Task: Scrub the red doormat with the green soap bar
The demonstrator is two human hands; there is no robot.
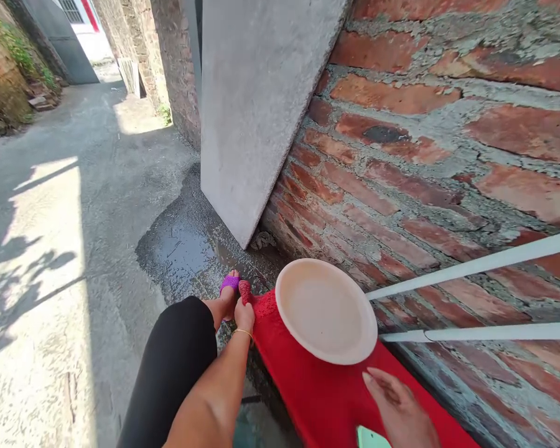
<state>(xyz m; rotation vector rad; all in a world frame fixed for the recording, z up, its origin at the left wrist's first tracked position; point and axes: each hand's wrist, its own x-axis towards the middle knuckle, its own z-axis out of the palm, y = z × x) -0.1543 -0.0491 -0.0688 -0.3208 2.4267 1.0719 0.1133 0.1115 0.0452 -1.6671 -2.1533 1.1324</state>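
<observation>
My left hand (244,316) is closed around a bunched lacy corner of a red cloth (303,373). A yellow bangle circles that wrist. On the far end of the cloth rests a round, shallow, pale beige basin (326,311), with nothing visible in it but a small dark speck. Just below the basin's near rim hovers my right hand (401,407), its fingers loosely curved and apart, with nothing seen between them. Beside it a pale green flat object (372,438) lies on the cloth, cut off by the bottom edge.
A rough brick wall (401,155) runs along the right, with two white pipes (485,264) slanting out near it. A grey slab (261,106) leans against the wall. Dark wet concrete (182,242) spreads beyond my purple-slippered foot (229,283). A sunlit lane extends to the left.
</observation>
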